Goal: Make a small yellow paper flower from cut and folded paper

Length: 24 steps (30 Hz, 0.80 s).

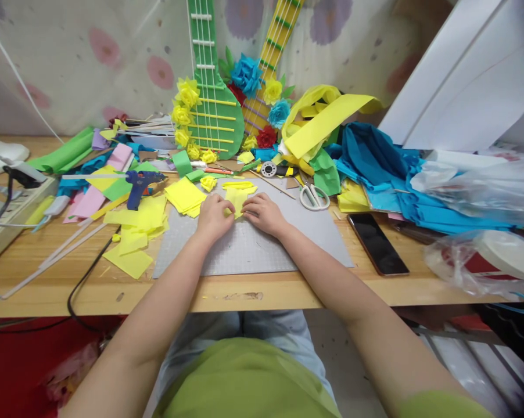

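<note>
While the left hand (215,217) and right hand (265,215) pinch a yellow paper piece (239,199) over the gray cutting mat (262,255), one yellow rosette (208,183) looks pretty much done, but the yellow paper stack (185,197) seems unworked.

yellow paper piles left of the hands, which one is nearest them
The neat stack right beside the left hand; the loose, scattered sheets lie farther left, near the blue glue gun.
</note>
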Available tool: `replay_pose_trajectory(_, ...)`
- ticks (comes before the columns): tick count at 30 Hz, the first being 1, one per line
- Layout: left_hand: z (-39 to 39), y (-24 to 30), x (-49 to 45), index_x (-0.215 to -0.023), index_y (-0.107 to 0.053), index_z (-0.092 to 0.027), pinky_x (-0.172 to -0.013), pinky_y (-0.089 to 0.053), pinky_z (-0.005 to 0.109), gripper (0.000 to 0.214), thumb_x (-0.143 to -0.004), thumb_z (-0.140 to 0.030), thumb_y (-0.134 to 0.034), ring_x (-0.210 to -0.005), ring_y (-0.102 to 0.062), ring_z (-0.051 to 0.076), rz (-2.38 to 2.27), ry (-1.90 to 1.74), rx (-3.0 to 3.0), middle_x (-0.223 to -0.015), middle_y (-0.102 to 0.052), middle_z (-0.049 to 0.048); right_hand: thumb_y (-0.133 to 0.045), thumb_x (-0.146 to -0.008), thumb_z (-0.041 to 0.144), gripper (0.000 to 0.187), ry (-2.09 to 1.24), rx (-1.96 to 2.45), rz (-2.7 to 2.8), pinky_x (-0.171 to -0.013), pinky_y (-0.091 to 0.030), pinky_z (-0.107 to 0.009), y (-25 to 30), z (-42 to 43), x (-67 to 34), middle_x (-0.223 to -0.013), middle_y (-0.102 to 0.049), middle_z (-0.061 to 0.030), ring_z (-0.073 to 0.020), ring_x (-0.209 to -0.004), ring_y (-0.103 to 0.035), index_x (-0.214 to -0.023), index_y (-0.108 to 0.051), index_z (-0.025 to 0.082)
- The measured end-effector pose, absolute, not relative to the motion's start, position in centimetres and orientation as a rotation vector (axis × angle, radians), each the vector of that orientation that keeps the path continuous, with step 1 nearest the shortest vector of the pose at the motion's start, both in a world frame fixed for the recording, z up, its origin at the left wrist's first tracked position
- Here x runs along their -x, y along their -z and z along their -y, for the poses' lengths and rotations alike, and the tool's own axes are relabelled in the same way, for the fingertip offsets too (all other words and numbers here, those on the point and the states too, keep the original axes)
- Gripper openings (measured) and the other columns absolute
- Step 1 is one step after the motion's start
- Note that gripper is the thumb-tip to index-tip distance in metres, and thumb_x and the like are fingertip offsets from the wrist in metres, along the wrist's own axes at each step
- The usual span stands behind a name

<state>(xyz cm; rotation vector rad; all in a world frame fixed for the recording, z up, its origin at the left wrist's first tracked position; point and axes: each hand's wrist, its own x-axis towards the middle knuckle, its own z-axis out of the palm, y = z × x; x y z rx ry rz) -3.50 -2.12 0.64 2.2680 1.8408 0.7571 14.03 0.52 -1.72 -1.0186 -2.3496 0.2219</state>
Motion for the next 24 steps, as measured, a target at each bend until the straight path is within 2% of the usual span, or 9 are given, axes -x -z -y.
replay_pose_trajectory(5, 2.2, -0.6, 3.6, -0.07, -0.066, -0.024, -0.08, -0.036, 0.037, 0.011, -0.068, -0.026, -0.056, -0.089, -0.05, 0.023, -1.889, -0.589, -2.27, -0.08, -0.053, 0.0055, -0.058, -0.078, 0.025, 0.012, -0.281, 0.975, 2.386, -0.083, -0.039, -0.032, 1.5, -0.4, -13.9, -0.095, -0.061, -0.0043, -0.0176, -0.091, -0.046, -0.084, -0.068, 0.022)
replay_pose_trajectory(10, 1.8, -0.4, 4.0, -0.077, -0.066, -0.024, -0.082, -0.034, 0.039, 0.013, -0.072, -0.027, -0.054, -0.093, -0.049, 0.024, -1.974, -0.661, -2.184, -0.083, -0.055, 0.0062, -0.055, -0.08, 0.026, 0.014, -0.218, 0.994, 2.412, -0.08, -0.039, -0.032, 1.4, -0.3, -13.8, -0.089, -0.061, -0.0056, -0.0185, -0.089, -0.046, -0.083, -0.068, 0.021)
replay_pose_trajectory(17, 1.6, 0.2, 3.9, -0.078, -0.065, -0.024, -0.082, -0.035, 0.036, 0.013, -0.072, -0.031, -0.056, -0.092, -0.051, 0.022, -1.942, -0.77, -2.157, -0.084, -0.056, 0.0046, -0.047, -0.084, 0.022, 0.02, -0.068, 1.142, 2.437, -0.077, -0.038, -0.031, 0.9, 0.2, -13.8, -0.088, -0.06, -0.0075, -0.0198, -0.091, -0.045, -0.08, -0.066, 0.02)
replay_pose_trajectory(21, 1.3, 0.9, 3.4, -0.077, -0.066, -0.025, -0.081, -0.036, 0.036, 0.013, -0.072, -0.031, -0.056, -0.091, -0.051, 0.022, -1.909, -0.756, -2.156, -0.083, -0.056, 0.0046, -0.053, -0.08, 0.024, 0.012, -0.231, 1.17, 2.336, -0.079, -0.038, -0.03, 1.4, -0.3, -14.0, -0.088, -0.061, -0.0052, -0.0178, -0.09, -0.048, -0.08, -0.065, 0.02)
replay_pose_trajectory(24, 1.2, 1.0, 2.9, -0.074, -0.066, -0.024, -0.081, -0.036, 0.036, 0.011, -0.071, -0.028, -0.055, -0.09, -0.052, 0.022, -1.925, -0.752, -2.129, -0.082, -0.057, 0.005, -0.058, -0.076, 0.025, 0.009, -0.422, 1.273, 2.209, -0.076, -0.039, -0.028, 2.0, -1.0, -13.9, -0.081, -0.06, -0.0036, -0.0152, -0.082, -0.05, -0.076, -0.064, 0.018)
